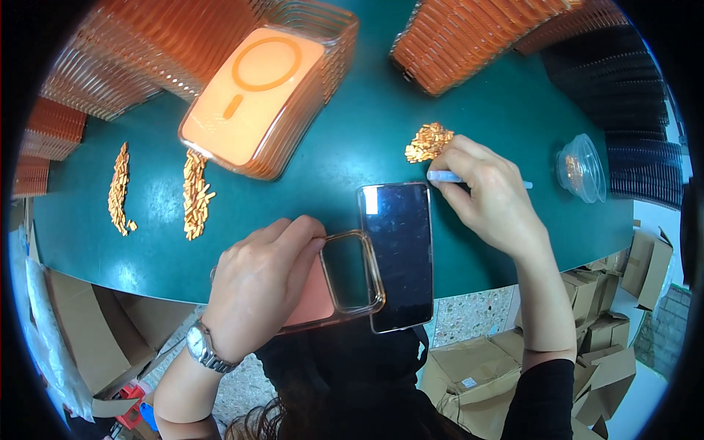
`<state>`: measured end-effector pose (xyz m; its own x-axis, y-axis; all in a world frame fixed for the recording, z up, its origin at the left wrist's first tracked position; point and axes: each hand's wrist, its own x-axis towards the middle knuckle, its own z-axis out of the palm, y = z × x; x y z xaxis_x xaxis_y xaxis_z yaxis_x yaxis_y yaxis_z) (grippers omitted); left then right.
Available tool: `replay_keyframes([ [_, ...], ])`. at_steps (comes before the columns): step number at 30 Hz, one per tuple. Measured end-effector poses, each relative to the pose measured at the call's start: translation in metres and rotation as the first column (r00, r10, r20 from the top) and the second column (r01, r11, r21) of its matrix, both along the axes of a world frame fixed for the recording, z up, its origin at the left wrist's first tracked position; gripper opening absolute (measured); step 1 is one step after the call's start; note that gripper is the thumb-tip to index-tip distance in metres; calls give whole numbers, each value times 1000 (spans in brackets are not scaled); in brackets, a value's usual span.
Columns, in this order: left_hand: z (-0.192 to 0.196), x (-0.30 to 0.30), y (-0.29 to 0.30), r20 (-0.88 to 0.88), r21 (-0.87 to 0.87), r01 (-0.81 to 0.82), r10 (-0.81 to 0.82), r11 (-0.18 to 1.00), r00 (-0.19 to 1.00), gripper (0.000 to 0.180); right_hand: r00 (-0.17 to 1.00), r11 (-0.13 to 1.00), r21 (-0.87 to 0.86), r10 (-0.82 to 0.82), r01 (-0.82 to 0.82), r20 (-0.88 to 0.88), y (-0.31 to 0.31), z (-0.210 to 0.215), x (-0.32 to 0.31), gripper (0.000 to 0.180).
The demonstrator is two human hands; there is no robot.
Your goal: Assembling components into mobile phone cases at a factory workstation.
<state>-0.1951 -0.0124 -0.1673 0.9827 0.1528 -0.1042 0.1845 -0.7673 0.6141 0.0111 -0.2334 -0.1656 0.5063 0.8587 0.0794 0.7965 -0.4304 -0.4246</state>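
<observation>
My left hand is closed on an orange-pink phone case with a clear rim and a large camera cutout, tilted over the table's near edge. The case overlaps the left side of a dark, glossy phone, which reaches past that edge. Between the thumb and fingers of my right hand is a thin pale-blue stick. Its tip is close to a heap of small orange-gold pieces, and my fingers partly cover the heap's right side. Whether the tip carries a piece cannot be made out.
Two more rows of small pieces, a left one and a longer one, lie on the green table. Stacked orange cases stand behind, dark stacks at right. A clear plastic cup lies tipped. Cardboard boxes lie below.
</observation>
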Motion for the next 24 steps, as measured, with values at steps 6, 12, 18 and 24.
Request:
replay_keyframes([
  [6, -4, 3, 1, -44, -65, 8, -10, 998, 999, 9, 989, 989, 138, -38, 58, -140, 9, 5, -11, 7],
  [12, -4, 2, 4, -75, -81, 17, -23, 997, 997, 9, 948, 925, 211, 315, -316, 40, 52, -4, -64, 20],
  [18, -5, -2, 4, -62, -66, -5, 1, 998, 998, 9, 921, 916, 132, 360, -379, 150, 60, -8, -69, 23],
  [24, -8, -5, 6, -22, -73, -2, 0, 997, 1000, 10, 926, 945, 55, 302, -321, 226, 63, -10, -81, 21],
])
